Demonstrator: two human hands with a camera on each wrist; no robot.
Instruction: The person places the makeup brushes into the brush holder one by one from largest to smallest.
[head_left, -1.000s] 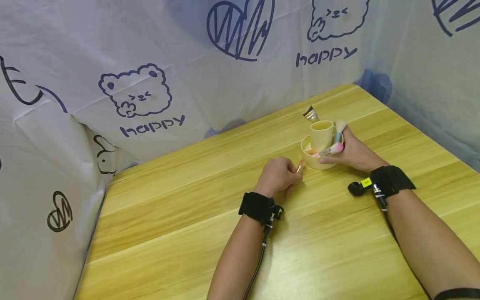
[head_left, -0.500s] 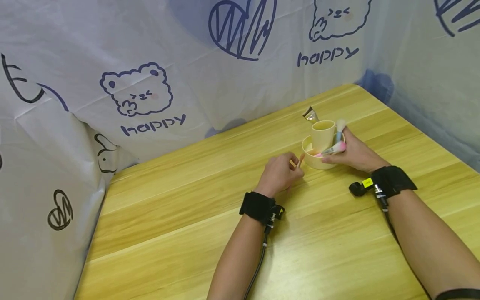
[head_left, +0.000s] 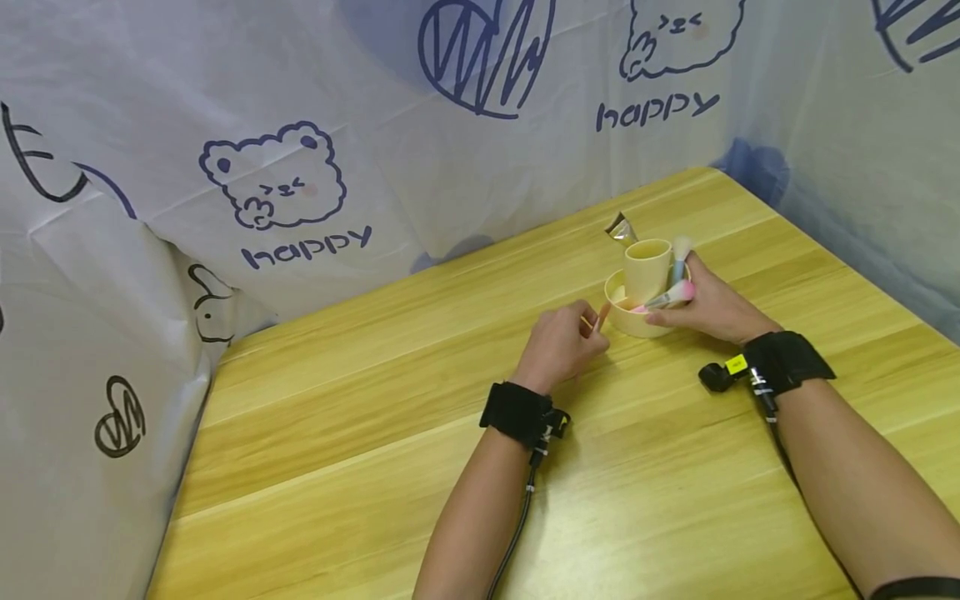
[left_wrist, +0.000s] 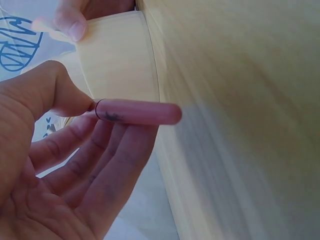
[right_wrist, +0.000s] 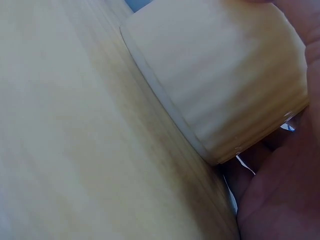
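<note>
My left hand (head_left: 562,343) pinches a makeup brush by its pink handle (left_wrist: 142,112) between thumb and fingers. In the head view the brush leans close to the left side of a cream round holder (head_left: 637,325); whether they touch, I cannot tell. A taller cup (head_left: 647,267) rises from the holder's middle. My right hand (head_left: 716,307) grips the holder's right side, with the thumb in front. Around the cup stand a pink-tipped brush (head_left: 681,292), a blue-handled brush with pale bristles (head_left: 679,260) and a brush with a dark, flat tip (head_left: 621,228).
The wood-grain table (head_left: 360,450) carries the holder near its far right part. White cloth (head_left: 405,167) with drawn bears and hearts hangs along the back and both sides. A black cable (head_left: 517,521) runs from the left wrist strap (head_left: 517,412).
My left hand has shifted slightly up and to the right in the head view, and the brush in it appears more upright beside the holder. The right hand keeps its grip.
</note>
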